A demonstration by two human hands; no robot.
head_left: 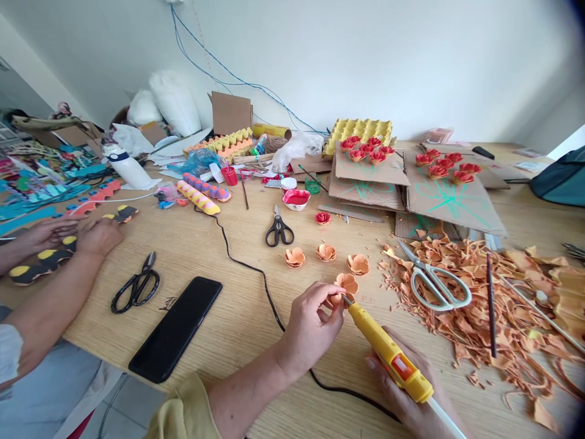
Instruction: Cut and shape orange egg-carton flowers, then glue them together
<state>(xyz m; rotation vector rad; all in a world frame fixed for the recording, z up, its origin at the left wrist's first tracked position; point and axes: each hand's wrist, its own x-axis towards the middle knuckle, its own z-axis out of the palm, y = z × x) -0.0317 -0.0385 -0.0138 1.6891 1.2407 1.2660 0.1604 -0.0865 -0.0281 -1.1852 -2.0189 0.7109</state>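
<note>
My left hand [315,320] pinches an orange flower [346,284] made of cupped petals, just above the tabletop. In my right hand [406,378] is a yellow glue gun [386,347], a white glue stick [445,417] showing at its back end. Its nozzle meets the flower's lower side by my left fingertips; any glue there is too small to make out. Beyond my hands stand three more orange flowers, the nearest being this flower [358,264]. A red-painted flower [322,217] sits behind them.
White-handled scissors [441,286] lie on orange scraps [512,323] at right. Black scissors [278,228], a phone [176,329] and a black cord [228,250] occupy the table. Red flowers rest on cardboard [452,195]. At left, a co-worker's hands [98,235] handle black-and-yellow pieces.
</note>
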